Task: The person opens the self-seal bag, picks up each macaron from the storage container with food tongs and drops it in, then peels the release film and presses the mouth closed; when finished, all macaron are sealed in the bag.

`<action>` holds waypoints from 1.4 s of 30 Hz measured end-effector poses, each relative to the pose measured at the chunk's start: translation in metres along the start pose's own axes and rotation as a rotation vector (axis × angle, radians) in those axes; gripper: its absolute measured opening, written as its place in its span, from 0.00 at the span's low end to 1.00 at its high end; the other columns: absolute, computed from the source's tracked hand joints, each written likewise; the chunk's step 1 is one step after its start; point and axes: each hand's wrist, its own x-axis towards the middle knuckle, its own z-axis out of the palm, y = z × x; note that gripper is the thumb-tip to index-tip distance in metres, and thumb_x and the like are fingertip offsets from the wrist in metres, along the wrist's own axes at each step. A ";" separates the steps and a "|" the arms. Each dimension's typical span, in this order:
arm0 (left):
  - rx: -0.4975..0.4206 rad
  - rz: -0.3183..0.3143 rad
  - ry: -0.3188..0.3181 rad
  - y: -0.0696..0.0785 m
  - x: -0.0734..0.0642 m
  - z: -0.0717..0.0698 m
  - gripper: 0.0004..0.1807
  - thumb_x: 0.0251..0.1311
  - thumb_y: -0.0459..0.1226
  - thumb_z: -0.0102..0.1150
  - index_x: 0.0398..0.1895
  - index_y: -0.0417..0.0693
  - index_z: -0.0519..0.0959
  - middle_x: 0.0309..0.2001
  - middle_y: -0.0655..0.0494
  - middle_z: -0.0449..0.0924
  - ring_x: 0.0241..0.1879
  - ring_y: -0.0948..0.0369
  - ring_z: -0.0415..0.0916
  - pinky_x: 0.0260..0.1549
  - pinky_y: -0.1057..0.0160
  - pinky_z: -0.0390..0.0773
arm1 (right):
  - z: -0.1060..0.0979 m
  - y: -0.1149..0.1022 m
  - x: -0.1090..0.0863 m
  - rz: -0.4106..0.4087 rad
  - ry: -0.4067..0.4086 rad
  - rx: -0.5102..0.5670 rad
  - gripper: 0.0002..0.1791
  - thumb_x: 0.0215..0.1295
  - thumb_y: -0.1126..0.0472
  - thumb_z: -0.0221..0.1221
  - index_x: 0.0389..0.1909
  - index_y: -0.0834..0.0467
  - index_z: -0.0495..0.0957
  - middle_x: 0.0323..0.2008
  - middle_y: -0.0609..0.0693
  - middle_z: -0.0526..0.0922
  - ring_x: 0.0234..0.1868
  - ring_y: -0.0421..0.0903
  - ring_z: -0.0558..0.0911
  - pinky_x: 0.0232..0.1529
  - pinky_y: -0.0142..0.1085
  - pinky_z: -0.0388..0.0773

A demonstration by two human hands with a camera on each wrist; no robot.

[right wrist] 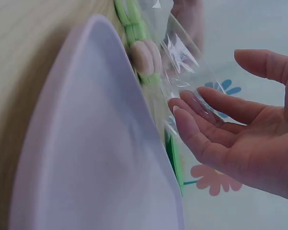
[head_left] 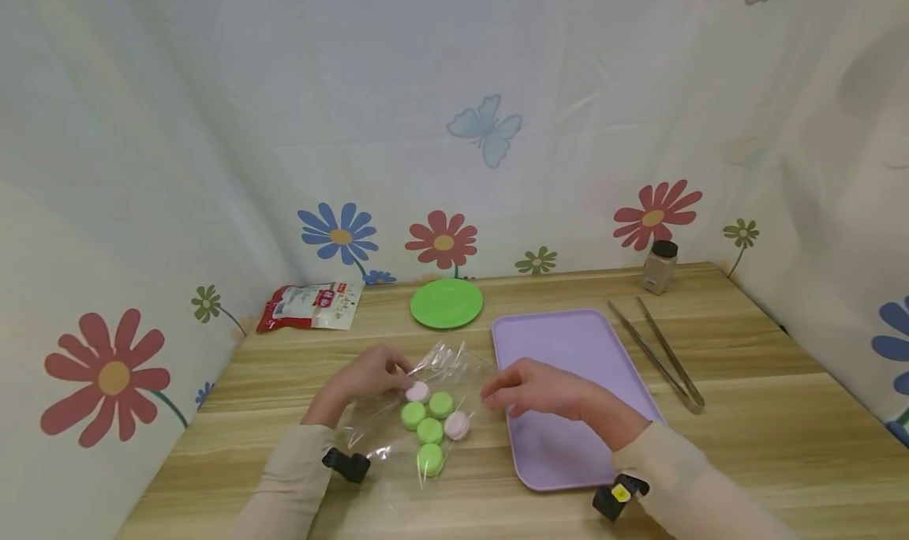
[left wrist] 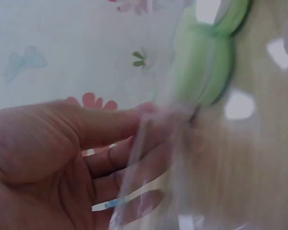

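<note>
A clear plastic bag (head_left: 374, 437) lies on the wooden table with green macarons (head_left: 429, 431) and pink macarons (head_left: 457, 425) showing through it. My left hand (head_left: 372, 374) is at the bag's far left side, beside a pink macaron. In the left wrist view, thumb and forefinger pinch the film, and the other fingers show through the plastic. Over the left edge of the purple tray (head_left: 568, 335) reaches my right hand (head_left: 540, 388), its fingertips close to the bag's right side. The right wrist view shows its thumb apart from the loosely bent fingers, with nothing held between them.
Behind the bag sits a green plate (head_left: 447, 303), with a red and white food packet (head_left: 312, 306) to its left. Metal tongs (head_left: 663, 354) lie right of the tray. A black-lidded jar (head_left: 660, 268) stands at the back right. A flower-printed curtain (head_left: 440, 153) surrounds the table.
</note>
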 end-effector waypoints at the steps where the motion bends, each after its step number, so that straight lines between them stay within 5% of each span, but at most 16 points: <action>1: -0.037 -0.001 -0.045 -0.001 -0.003 -0.002 0.05 0.62 0.34 0.68 0.37 0.41 0.84 0.28 0.55 0.82 0.28 0.61 0.79 0.29 0.63 0.81 | -0.002 0.000 0.000 -0.001 0.010 -0.005 0.22 0.67 0.59 0.60 0.55 0.70 0.79 0.53 0.58 0.83 0.51 0.53 0.81 0.52 0.46 0.82; 5: -0.151 -0.004 -0.233 -0.001 -0.012 -0.006 0.05 0.61 0.31 0.67 0.33 0.38 0.80 0.25 0.49 0.83 0.25 0.57 0.83 0.29 0.58 0.86 | -0.007 0.003 0.001 -0.012 0.050 -0.075 0.21 0.67 0.59 0.61 0.55 0.69 0.80 0.52 0.58 0.83 0.49 0.49 0.82 0.51 0.45 0.82; 10: -0.223 0.017 -0.413 0.000 -0.015 -0.005 0.05 0.62 0.31 0.64 0.34 0.38 0.78 0.25 0.43 0.85 0.26 0.53 0.85 0.30 0.53 0.87 | -0.014 0.008 0.004 -0.109 0.114 -0.298 0.16 0.66 0.59 0.64 0.49 0.65 0.83 0.43 0.48 0.86 0.43 0.41 0.83 0.46 0.36 0.81; 17: -0.215 0.023 -0.529 0.001 -0.017 -0.005 0.06 0.60 0.33 0.63 0.33 0.42 0.75 0.30 0.45 0.86 0.31 0.56 0.85 0.29 0.62 0.84 | -0.018 0.012 0.010 -0.229 0.101 -0.367 0.05 0.62 0.68 0.66 0.38 0.64 0.84 0.32 0.43 0.83 0.36 0.39 0.81 0.41 0.31 0.81; 21: -0.140 -0.011 -0.468 0.005 -0.017 -0.002 0.11 0.66 0.43 0.62 0.36 0.44 0.78 0.26 0.48 0.85 0.26 0.57 0.82 0.23 0.63 0.80 | -0.016 0.013 0.014 -0.260 0.087 -0.400 0.04 0.61 0.70 0.66 0.36 0.63 0.83 0.30 0.42 0.82 0.34 0.38 0.80 0.39 0.31 0.80; 25: -0.108 -0.049 -0.283 0.002 -0.009 0.008 0.18 0.71 0.50 0.57 0.35 0.44 0.80 0.22 0.54 0.79 0.21 0.60 0.77 0.21 0.64 0.79 | -0.016 0.013 0.016 -0.271 0.082 -0.422 0.04 0.60 0.70 0.67 0.35 0.63 0.83 0.29 0.41 0.81 0.32 0.37 0.78 0.35 0.31 0.79; 30: -0.254 -0.071 -0.098 -0.006 0.002 0.019 0.12 0.69 0.41 0.60 0.36 0.39 0.83 0.27 0.53 0.81 0.24 0.62 0.76 0.24 0.65 0.80 | -0.017 0.012 0.016 -0.252 0.084 -0.423 0.04 0.59 0.70 0.67 0.33 0.60 0.83 0.28 0.41 0.81 0.31 0.36 0.77 0.34 0.30 0.78; 35: -0.458 -0.128 -0.078 -0.016 0.001 0.023 0.11 0.66 0.35 0.63 0.44 0.33 0.84 0.33 0.45 0.87 0.29 0.58 0.84 0.30 0.60 0.86 | -0.025 0.017 0.016 -0.204 0.103 -0.417 0.07 0.56 0.73 0.67 0.28 0.59 0.81 0.26 0.43 0.80 0.30 0.37 0.77 0.33 0.30 0.78; 42: -0.623 -0.178 -0.095 -0.021 -0.004 0.032 0.19 0.68 0.44 0.62 0.48 0.34 0.83 0.38 0.42 0.87 0.37 0.54 0.87 0.35 0.58 0.87 | -0.036 0.023 0.015 -0.170 0.182 -0.426 0.07 0.54 0.73 0.66 0.27 0.59 0.80 0.28 0.45 0.80 0.31 0.40 0.80 0.35 0.33 0.79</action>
